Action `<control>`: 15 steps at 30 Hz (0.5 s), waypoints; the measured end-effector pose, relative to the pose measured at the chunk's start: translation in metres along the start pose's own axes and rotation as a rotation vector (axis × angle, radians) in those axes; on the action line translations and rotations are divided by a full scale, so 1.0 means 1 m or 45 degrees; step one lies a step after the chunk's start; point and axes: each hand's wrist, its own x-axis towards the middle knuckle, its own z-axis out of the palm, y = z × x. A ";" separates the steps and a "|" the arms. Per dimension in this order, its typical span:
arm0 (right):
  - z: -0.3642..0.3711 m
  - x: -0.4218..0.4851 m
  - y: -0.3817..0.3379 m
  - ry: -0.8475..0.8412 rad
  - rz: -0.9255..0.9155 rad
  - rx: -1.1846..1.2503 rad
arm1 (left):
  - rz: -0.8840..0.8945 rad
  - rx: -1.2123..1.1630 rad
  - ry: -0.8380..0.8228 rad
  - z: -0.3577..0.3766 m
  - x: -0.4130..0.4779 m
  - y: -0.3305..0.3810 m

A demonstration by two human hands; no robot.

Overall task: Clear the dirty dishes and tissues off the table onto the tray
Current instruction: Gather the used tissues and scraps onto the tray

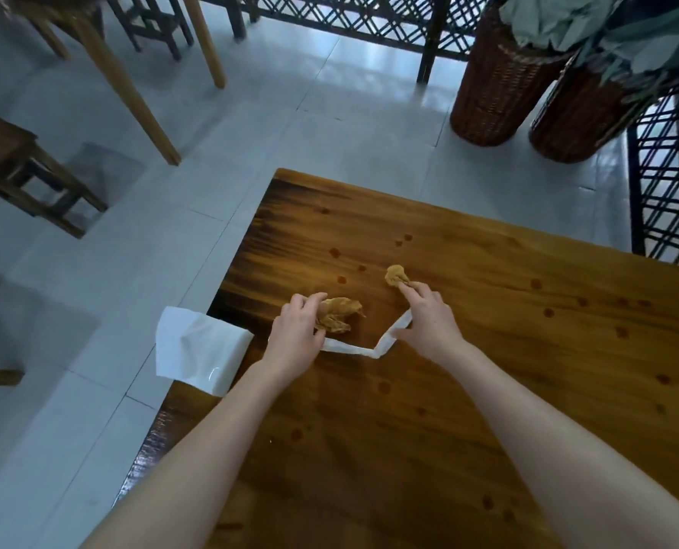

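The tiled floor (274, 124) fills the upper and left part of the head view. The wooden worktop (488, 350) occupies the lower right, with its corner pointing away from the person and dark spots scattered over its surface. A dark lattice screen (369, 13) runs along the far side of the floor. Two wicker baskets (492, 85) holding leafy plants stand on the floor in front of it, beyond the far edge of the worktop. Wooden chairs (25, 172) stand on the floor at left.

A white tissue pack (199, 350) lies at the left edge of the worktop and overhangs it.

Left hand (296, 330): positioned just right of the tissue pack, fingers curled. It grips the large brown tissue wad (340, 315), which projects from the fingers toward the right and rests on the worktop.

Right hand (429, 322): positioned right of the left hand, well apart from the tissue pack. Its fingers are extended and not curled round anything visible, and the thumb is spread to the left.

A twisted white tissue strip (369, 350) runs across the worktop between the two hands. One end disappears under the left hand; the other rises between the thumb and forefinger of the right hand. Whether either hand clamps the strip cannot be determined.

The small brown tissue wad (396, 275) lies on the worktop directly beyond the right hand and touches its fingertips (406, 288).
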 end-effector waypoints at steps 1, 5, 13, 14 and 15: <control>0.001 0.000 0.000 0.048 -0.001 0.019 | 0.002 0.011 -0.008 0.000 0.003 0.000; 0.004 -0.006 0.003 0.170 0.000 0.055 | 0.025 0.084 -0.027 0.003 0.011 0.002; 0.009 -0.026 0.017 0.269 0.098 0.058 | 0.037 0.104 0.011 0.006 0.007 0.009; 0.008 -0.030 0.020 0.278 0.113 0.078 | 0.040 0.098 0.015 0.006 0.005 0.011; 0.005 -0.036 0.024 0.287 0.124 0.097 | 0.045 0.094 0.018 0.006 0.003 0.014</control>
